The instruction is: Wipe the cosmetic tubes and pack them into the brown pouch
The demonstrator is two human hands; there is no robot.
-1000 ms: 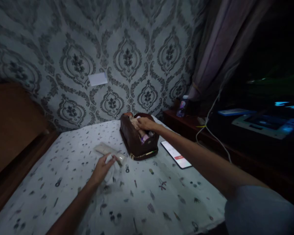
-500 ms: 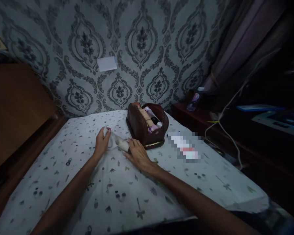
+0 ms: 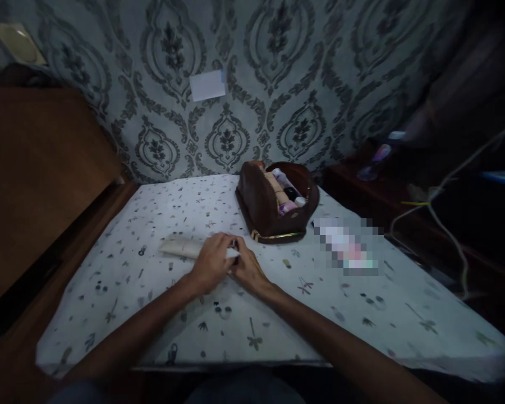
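Observation:
A whitish squeeze tube lies sideways just above the patterned cloth, its flat end pointing left. My left hand is closed around its middle and right part. At the narrow right end, my right hand is closed with its fingertips pinched together, touching my left fingers. A small dark bit shows between the fingertips; I cannot make out whether it is a cap. Behind my hands stands a brown zip pouch, open at the top, with several bottles and tubes inside.
The white printed cloth covers the surface under my hands. A blurred-out pinkish item lies right of the pouch. Beyond the right edge are a bottle and a white cable. A wooden panel borders the left.
The tube has turned, and its flat end is now on the left. My left hand has let go of the clear, thin end and moved right to grip the tube's body. The view has shifted left.

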